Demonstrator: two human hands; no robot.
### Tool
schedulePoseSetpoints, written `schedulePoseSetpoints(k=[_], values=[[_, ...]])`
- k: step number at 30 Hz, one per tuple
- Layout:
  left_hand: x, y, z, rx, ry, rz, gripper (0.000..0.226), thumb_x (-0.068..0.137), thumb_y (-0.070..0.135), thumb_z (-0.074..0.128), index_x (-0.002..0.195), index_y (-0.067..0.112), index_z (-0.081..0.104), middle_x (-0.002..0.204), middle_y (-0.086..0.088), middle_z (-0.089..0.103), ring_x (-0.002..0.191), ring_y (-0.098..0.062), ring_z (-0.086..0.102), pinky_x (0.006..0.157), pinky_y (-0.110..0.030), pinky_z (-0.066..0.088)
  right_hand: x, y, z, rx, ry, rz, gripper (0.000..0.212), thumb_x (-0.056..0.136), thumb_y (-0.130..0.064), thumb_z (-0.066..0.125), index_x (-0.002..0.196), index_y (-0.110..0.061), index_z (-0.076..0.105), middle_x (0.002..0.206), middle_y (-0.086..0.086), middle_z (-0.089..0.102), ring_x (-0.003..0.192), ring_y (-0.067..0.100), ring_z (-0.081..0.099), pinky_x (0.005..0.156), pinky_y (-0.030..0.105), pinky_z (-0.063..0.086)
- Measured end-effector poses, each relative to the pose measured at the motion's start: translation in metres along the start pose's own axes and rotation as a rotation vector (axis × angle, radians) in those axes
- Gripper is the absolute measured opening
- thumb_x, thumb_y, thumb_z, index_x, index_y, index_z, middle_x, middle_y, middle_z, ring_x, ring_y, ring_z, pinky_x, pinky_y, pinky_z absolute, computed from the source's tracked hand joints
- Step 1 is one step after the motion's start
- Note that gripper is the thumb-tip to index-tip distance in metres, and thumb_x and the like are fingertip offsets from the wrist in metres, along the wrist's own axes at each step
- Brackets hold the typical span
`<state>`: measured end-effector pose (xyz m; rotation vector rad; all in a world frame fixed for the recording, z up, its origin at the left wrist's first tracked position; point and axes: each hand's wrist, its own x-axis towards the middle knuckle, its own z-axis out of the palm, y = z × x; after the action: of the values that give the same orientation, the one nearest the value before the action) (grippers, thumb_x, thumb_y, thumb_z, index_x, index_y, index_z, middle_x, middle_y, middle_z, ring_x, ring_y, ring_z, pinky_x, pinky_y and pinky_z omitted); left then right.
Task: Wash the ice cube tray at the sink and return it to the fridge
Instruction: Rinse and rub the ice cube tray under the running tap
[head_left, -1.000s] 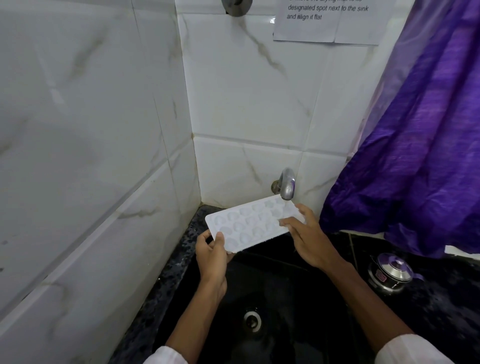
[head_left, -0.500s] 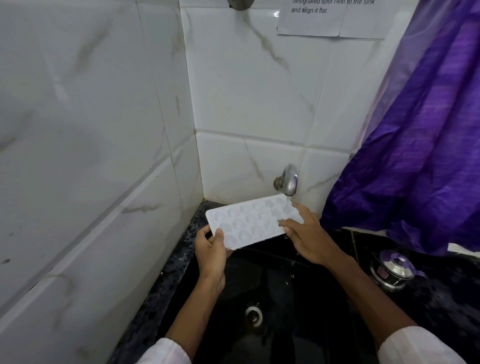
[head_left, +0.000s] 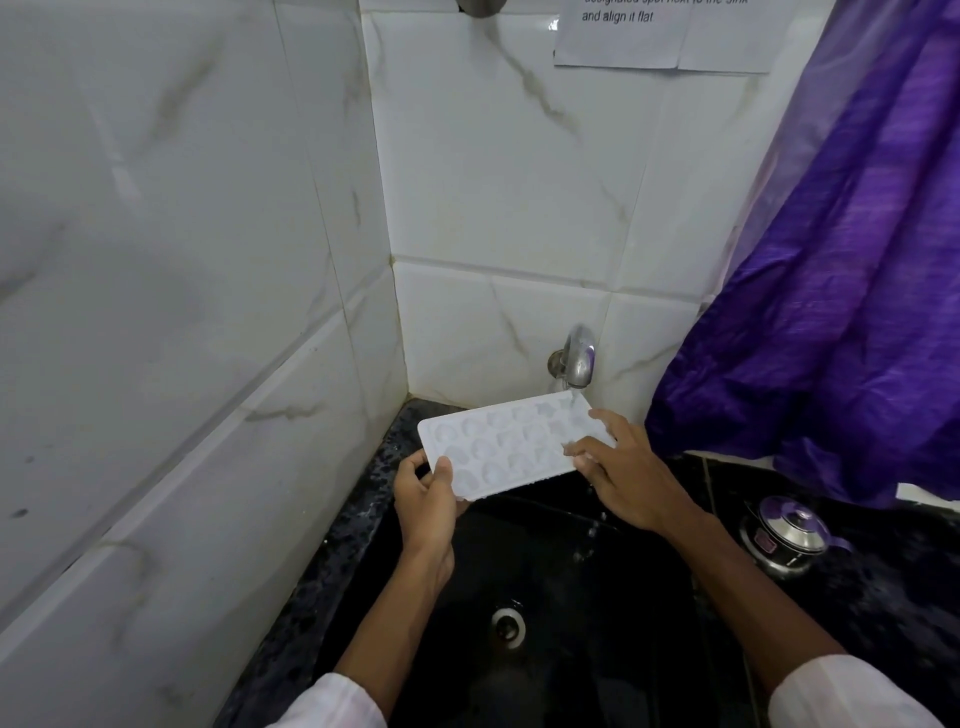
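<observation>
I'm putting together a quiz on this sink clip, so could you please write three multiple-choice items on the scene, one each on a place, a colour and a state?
1. Where is the pot relative to the sink?
A. inside it
B. on the counter to its right
C. on the wall above it

2. What colour is the curtain?
A. green
B. white
C. purple

3. What is the tap doing?
A. running onto the tray
B. shut off
C. filling a bucket

Answers:
1 B: it stands on the dark counter beside the basin.
2 C: purple folds fill the right side.
3 A: a stream lands on the tray's far right corner.
</observation>
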<state>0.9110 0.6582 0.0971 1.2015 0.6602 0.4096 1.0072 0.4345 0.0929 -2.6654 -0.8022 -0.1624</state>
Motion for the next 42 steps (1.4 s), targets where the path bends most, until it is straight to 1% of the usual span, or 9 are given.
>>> schedulePoseSetpoints(k=[4,8,11,15,20,22,26,32,42], values=[[-0.002,-0.003,0.002,0.0,0.005,-0.007,0.025,0.102,0.01,0.05,0.126,0.007,0.052,0.103,0.0,0.069,0.088,-0.01,0.069,0.067,-0.03,0.06,0.0,0.001,0.006,0.021,-0.002,-0.011,0.027,0.102,-0.033,0.045,0.122,-0.031,0.063,0.155,0.007,0.027,0.132,0.033,0.034,0.098,0.047,0.048],[-0.002,-0.004,-0.002,0.016,-0.005,0.007,0.024,0.102,0.011,0.05,0.126,0.007,0.052,0.099,0.004,0.068,0.09,-0.011,0.069,0.068,-0.029,0.059,-0.003,0.002,0.008,0.33,0.072,0.165,0.02,0.096,-0.028,0.059,0.116,-0.028,0.062,0.147,0.0,0.035,0.131,0.018,0.036,0.107,0.036,0.035],[0.0,-0.008,-0.01,0.048,-0.007,0.009,0.023,0.102,0.011,0.049,0.125,0.007,0.053,0.1,0.003,0.068,0.09,-0.011,0.068,0.065,-0.028,0.058,-0.003,0.001,0.007,0.572,0.231,0.441,0.038,0.094,-0.03,0.062,0.13,-0.019,0.054,0.138,0.002,0.047,0.114,0.016,0.055,0.1,0.037,0.048],[-0.002,-0.02,-0.022,0.12,-0.026,-0.004,0.024,0.103,0.014,0.048,0.126,0.01,0.053,0.103,0.001,0.068,0.092,-0.016,0.069,0.072,-0.036,0.06,-0.018,0.004,0.016,0.788,0.151,0.579,0.042,0.095,-0.027,0.061,0.136,-0.019,0.055,0.119,0.002,0.068,0.102,0.013,0.066,0.094,0.037,0.054],[-0.006,-0.037,-0.032,0.218,-0.06,-0.023,0.019,0.103,0.016,0.049,0.122,0.015,0.052,0.106,-0.005,0.07,0.093,-0.022,0.07,0.082,-0.05,0.06,-0.036,0.004,0.029,0.772,0.119,0.597,0.032,0.097,-0.022,0.06,0.128,-0.02,0.063,0.114,-0.002,0.07,0.098,0.005,0.065,0.085,0.025,0.053],[-0.005,-0.042,-0.037,0.302,-0.066,0.013,0.015,0.102,0.018,0.05,0.117,0.019,0.052,0.106,-0.005,0.07,0.092,-0.021,0.07,0.083,-0.051,0.059,-0.042,0.006,0.036,0.782,0.116,0.612,0.031,0.096,-0.022,0.062,0.127,-0.018,0.062,0.113,-0.001,0.07,0.099,0.009,0.066,0.086,0.027,0.054],[-0.001,-0.05,-0.044,0.501,-0.078,0.137,0.01,0.1,0.018,0.054,0.109,0.022,0.053,0.107,-0.003,0.071,0.093,-0.017,0.069,0.083,-0.047,0.058,-0.05,0.007,0.044,0.795,0.134,0.652,0.031,0.093,-0.02,0.065,0.123,-0.015,0.06,0.107,0.001,0.071,0.094,0.012,0.068,0.085,0.033,0.058],[0.005,-0.052,-0.047,0.64,-0.028,0.259,0.012,0.094,0.011,0.061,0.101,0.02,0.057,0.101,0.001,0.068,0.097,-0.018,0.067,0.087,-0.043,0.056,-0.054,0.006,0.046,0.724,0.17,0.626,0.02,0.091,-0.015,0.068,0.109,-0.017,0.06,0.09,-0.012,0.066,0.083,-0.001,0.064,0.065,0.013,0.048],[0.013,-0.051,-0.046,0.636,-0.028,0.382,0.009,0.09,0.006,0.068,0.094,0.012,0.063,0.093,0.001,0.072,0.089,-0.012,0.07,0.081,-0.03,0.056,-0.049,0.012,0.034,0.635,0.234,0.526,0.017,0.084,-0.014,0.076,0.097,-0.016,0.064,0.088,-0.012,0.067,0.084,-0.004,0.064,0.069,0.009,0.047]])
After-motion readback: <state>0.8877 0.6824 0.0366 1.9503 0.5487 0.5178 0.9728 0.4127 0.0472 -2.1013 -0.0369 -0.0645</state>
